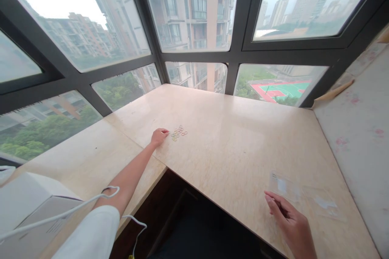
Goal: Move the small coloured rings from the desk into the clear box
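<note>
My left hand is stretched out across the beige marble sill, its fingers curled together just left of a small cluster of several tiny coloured rubber bands. Whether it pinches one is too small to see. My right hand rests near the front edge with fingers bent, its fingertips at the corner of a clear plastic bag lying flat on the marble.
A white box with a white cable sits at the left front. Dark-framed bay windows surround the sill. A patterned cushion lies along the right. A dark recess opens below the front edge.
</note>
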The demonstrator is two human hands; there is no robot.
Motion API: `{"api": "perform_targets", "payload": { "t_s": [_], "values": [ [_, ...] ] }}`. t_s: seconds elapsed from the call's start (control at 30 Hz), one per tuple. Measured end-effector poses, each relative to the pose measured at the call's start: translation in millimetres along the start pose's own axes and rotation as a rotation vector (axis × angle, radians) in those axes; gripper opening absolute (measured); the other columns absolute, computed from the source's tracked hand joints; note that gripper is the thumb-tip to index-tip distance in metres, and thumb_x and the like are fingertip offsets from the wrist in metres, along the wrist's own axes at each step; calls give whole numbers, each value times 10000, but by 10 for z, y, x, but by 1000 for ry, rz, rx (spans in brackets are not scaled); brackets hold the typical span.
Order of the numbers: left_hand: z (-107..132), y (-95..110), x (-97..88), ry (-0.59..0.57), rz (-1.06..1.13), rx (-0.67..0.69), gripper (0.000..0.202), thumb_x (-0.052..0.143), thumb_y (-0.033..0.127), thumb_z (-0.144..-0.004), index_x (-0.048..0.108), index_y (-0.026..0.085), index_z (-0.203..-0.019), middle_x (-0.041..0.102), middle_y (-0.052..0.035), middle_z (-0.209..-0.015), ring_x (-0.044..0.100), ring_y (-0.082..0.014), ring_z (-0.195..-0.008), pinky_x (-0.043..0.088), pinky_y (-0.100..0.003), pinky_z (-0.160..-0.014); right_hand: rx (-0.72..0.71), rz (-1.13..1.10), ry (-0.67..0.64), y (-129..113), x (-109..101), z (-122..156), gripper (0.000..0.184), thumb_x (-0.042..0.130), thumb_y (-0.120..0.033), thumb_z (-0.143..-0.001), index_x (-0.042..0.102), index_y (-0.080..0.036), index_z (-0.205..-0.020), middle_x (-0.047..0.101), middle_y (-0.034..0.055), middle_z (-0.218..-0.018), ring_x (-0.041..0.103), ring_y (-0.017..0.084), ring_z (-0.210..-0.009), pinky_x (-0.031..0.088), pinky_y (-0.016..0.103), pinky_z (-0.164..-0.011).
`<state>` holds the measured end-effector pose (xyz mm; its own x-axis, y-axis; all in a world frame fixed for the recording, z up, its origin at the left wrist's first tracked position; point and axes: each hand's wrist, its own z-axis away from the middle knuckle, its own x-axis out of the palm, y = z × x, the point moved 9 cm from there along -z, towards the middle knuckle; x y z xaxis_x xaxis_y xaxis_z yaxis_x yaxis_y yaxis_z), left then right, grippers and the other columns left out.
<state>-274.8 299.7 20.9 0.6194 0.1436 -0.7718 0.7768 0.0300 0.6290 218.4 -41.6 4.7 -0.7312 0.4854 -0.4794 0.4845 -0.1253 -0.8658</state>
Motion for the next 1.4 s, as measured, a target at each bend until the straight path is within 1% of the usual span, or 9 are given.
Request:
{"api": "perform_targets", "payload": {
  "t_s": [0.3,0.43,0.53,0.6,0.7,0.87,1.0,1.2,1.4],
  "values": [
    [-41,55,52,-54,-9,17,79,612,143,-704,608,176,-632,633,-74,-843,565,-221,-872,402,-305,-819,-2,-10,6,-48,-3,-12,385,638,-572,-728,764,-226,-842,758,55,-792,704,206,-562,582,215,-516],
    [1,137,42,-61,87,-32,146,600,129,-684,526,180,-568,578,-51,-713,543,-211,-826,400,-302,-778,-12,-13,8,-55,-3,-12,387,630,-571,-738,763,-221,-836,758,59,-785,701,208,-565,581,222,-516],
    [79,306,94,-72,221,-65,137,571,182,-715,490,186,-604,514,-13,-616,516,-182,-705,410,-294,-685,-26,-18,21,-56,-13,-10,395,629,-577,-739,763,-218,-834,760,69,-812,704,216,-589,587,233,-537],
    [175,517,209,-124,340,-59,133,553,239,-740,471,189,-647,484,7,-593,489,-154,-615,405,-276,-606,-27,-13,21,-41,-10,-11,398,627,-577,-744,764,-216,-840,760,72,-827,704,218,-601,589,239,-551],
    [411,1001,490,-281,539,4,182,542,326,-758,440,193,-687,486,5,-629,480,-124,-569,398,-249,-546,-28,-11,7,-30,9,-15,392,620,-563,-764,762,-211,-858,758,77,-856,706,219,-637,589,249,-571],
    [1014,1953,1024,-589,834,120,321,602,443,-738,410,188,-699,533,-33,-788,492,-97,-601,432,-248,-568,-39,-59,-12,-108,31,-6,364,596,-521,-816,749,-196,-877,743,76,-808,676,203,-613,580,269,-567],
    [1533,2593,1497,-861,1130,85,384,704,437,-702,418,182,-708,531,-20,-786,457,-70,-574,386,-223,-539,-50,-89,2,-164,31,-2,330,572,-476,-857,737,-193,-895,715,57,-733,651,188,-593,565,273,-561],
    [1976,3061,2090,-855,1039,95,255,667,343,-760,477,174,-735,534,13,-658,458,-62,-504,349,-210,-494,-47,-111,-18,-162,62,-10,284,555,-408,-881,723,-182,-918,695,44,-711,637,169,-593,535,256,-557],
    [2282,3371,2334,-799,837,286,59,591,203,-794,546,167,-805,624,-20,-683,552,-109,-586,413,-230,-542,-36,-140,-41,-168,75,-15,247,548,-355,-890,719,-183,-937,696,35,-718,631,159,-598,515,251,-574]
  ]
}}
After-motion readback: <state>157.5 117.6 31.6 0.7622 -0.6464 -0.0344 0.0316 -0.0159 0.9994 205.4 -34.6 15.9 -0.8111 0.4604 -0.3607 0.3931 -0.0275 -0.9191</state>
